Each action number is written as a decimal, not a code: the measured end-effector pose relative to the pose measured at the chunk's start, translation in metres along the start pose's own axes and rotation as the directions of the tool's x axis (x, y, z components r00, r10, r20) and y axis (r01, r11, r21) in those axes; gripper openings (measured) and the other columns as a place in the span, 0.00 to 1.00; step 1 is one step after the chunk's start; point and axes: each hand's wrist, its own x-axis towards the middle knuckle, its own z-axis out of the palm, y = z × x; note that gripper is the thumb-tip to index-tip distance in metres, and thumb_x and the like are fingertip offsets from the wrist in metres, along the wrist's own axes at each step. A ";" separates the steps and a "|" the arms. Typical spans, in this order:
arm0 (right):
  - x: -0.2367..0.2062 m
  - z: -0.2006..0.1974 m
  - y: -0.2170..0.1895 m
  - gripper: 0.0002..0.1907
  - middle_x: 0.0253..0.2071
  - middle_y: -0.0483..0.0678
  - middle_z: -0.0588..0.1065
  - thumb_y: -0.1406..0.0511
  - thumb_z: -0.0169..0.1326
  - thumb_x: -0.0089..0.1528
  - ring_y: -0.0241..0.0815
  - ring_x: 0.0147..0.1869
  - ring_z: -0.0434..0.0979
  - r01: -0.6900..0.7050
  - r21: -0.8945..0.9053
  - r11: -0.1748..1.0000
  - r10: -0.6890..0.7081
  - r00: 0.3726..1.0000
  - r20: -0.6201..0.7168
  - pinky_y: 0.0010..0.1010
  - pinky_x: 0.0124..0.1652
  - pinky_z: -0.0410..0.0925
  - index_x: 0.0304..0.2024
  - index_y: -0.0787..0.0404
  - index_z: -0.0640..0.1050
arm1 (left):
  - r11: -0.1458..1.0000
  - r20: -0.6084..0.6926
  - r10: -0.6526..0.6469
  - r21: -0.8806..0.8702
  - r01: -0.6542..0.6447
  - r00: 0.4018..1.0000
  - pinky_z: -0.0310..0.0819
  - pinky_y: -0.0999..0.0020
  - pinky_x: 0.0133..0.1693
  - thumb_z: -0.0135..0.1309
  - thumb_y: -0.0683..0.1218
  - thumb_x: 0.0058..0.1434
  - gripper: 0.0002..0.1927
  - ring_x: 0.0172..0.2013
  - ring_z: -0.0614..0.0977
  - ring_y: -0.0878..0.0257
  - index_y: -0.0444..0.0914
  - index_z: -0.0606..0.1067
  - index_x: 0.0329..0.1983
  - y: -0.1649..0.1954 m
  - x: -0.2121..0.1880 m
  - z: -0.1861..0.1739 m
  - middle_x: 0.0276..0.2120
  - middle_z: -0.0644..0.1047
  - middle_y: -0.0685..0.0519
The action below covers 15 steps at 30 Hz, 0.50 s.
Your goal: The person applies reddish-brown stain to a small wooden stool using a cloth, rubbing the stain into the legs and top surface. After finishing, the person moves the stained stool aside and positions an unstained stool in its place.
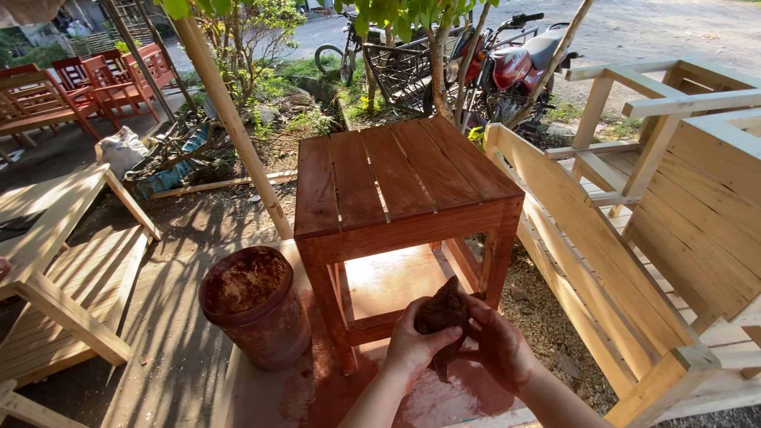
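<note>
Head view: stained rag (441, 315) between both hands' fingers (418, 321)

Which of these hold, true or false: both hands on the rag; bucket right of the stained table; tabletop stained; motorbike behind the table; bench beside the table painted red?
1. Both hands hold the rag. True: the left hand and right hand grip the dark stained rag together.
2. The bucket sits right of the table. False: the stain-smeared bucket stands left of the small table.
3. The tabletop is stained. True: its slats are reddish brown.
4. A motorbike is parked behind the table. True: a red motorbike stands behind it, by the tree.
5. The bench beside the table is painted red. False: the bench is bare pale wood.
</note>
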 end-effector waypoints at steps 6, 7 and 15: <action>0.009 -0.025 -0.013 0.37 0.63 0.47 0.71 0.49 0.53 0.58 0.50 0.65 0.72 -0.061 -0.124 0.990 0.028 0.967 -0.252 0.61 0.56 0.68 0.69 0.44 0.62 | 1.000 -0.063 -0.001 -0.024 0.000 0.998 0.76 0.60 0.56 0.74 0.54 0.44 0.45 0.54 0.83 0.54 0.38 0.70 0.64 -0.024 0.018 0.030 0.53 0.81 0.47; 0.011 -0.025 -0.012 0.37 0.61 0.49 0.72 0.50 0.55 0.57 0.53 0.64 0.74 -0.109 -0.074 0.991 0.092 0.974 -0.206 0.60 0.57 0.70 0.68 0.44 0.61 | 0.999 -0.030 0.049 -0.012 -0.049 0.998 0.75 0.59 0.57 0.74 0.55 0.44 0.45 0.55 0.83 0.54 0.37 0.70 0.64 -0.026 0.020 0.035 0.54 0.81 0.46; 0.039 -0.080 -0.026 0.34 0.51 0.59 0.75 0.64 0.53 0.52 0.57 0.52 0.80 0.128 -0.013 0.992 -0.127 0.952 -0.278 0.51 0.51 0.75 0.61 0.66 0.66 | 0.949 -0.396 0.249 0.281 -0.142 0.884 0.53 0.47 0.68 0.68 0.51 0.50 0.56 0.73 0.54 0.49 0.48 0.48 0.77 -0.029 0.021 0.044 0.74 0.49 0.44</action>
